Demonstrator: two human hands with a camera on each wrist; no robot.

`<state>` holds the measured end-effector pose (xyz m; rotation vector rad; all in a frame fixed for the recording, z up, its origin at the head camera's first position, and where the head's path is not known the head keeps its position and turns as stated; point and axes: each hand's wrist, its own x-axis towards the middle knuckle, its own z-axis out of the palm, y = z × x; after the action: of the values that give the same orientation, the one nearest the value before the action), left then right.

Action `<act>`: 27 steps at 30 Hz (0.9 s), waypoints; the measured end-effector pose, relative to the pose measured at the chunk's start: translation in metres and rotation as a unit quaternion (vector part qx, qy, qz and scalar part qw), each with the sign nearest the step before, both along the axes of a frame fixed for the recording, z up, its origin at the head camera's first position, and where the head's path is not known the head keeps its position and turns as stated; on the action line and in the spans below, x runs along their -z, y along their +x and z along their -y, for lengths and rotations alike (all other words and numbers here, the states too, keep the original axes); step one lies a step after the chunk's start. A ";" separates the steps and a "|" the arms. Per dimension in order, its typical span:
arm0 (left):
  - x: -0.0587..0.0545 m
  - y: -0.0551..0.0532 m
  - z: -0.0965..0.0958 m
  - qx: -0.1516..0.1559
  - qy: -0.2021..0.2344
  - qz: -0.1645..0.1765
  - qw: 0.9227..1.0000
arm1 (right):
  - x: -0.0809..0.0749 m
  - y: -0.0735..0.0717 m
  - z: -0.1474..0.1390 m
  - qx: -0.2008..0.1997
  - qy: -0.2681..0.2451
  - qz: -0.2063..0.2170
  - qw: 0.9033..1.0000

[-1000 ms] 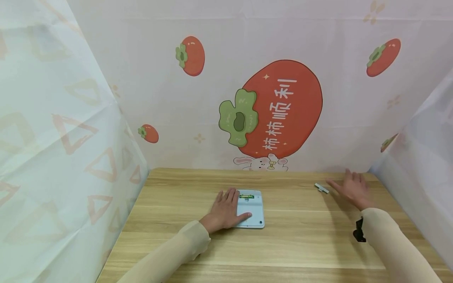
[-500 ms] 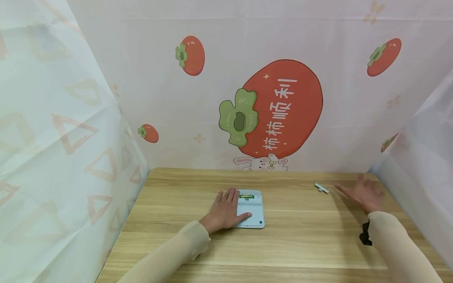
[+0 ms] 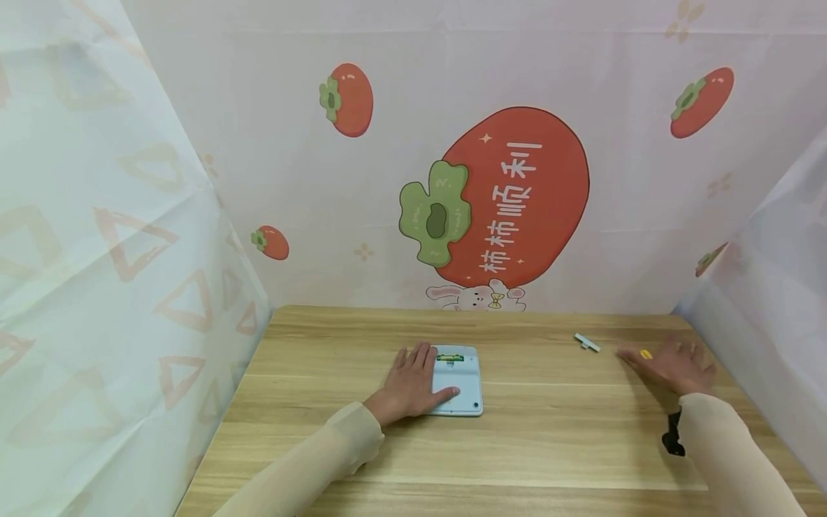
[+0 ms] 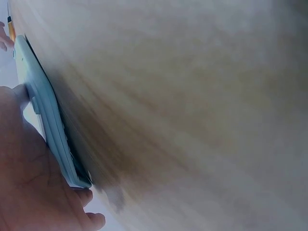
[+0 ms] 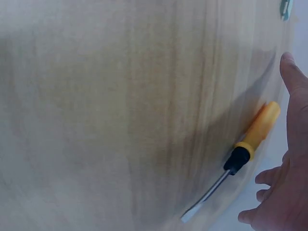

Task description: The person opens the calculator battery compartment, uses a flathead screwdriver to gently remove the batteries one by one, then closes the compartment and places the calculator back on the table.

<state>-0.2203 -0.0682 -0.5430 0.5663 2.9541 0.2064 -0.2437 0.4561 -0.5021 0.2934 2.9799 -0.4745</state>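
Note:
A flat pale blue device (image 3: 466, 384) lies on the wooden table, a green battery (image 3: 450, 357) showing in the recess on its upper face. My left hand (image 3: 410, 384) rests on its left part, fingers extended and thumb across the face. In the left wrist view, the fingers reach past the rim of the device (image 4: 45, 103). My right hand (image 3: 675, 365) is over the table at right, fingers apart and holding nothing. Beside it in the right wrist view lies a screwdriver (image 5: 245, 149) with a yellow handle and flat tip; in the head view, the hand hides all but a yellow bit (image 3: 646, 354).
A small pale blue cover (image 3: 587, 342) with a tab lies on the table (image 3: 530, 445), left of the right hand. Printed cloth walls (image 3: 362, 187) stand at the back and both sides. A black strap piece (image 3: 673, 434) hangs at the right cuff.
My right hand has moved right and slightly toward me, away from the small cover; a yellow bit of the screwdriver now shows beside it. The left hand and the device have stayed put.

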 end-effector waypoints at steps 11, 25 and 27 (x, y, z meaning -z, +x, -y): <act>-0.003 0.000 0.000 0.002 -0.010 0.011 1.000 | 0.006 0.006 -0.001 -0.010 -0.008 0.012 1.000; -0.003 0.004 0.000 0.006 -0.008 -0.002 1.000 | 0.020 0.006 -0.004 -0.033 -0.029 0.004 0.999; -0.005 0.004 0.000 0.005 -0.008 -0.001 1.000 | 0.021 0.003 -0.005 -0.034 -0.037 0.010 0.999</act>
<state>-0.2164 -0.0685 -0.5379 0.5795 2.9523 0.1821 -0.2403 0.4609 -0.5230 0.1882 2.9333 -0.5704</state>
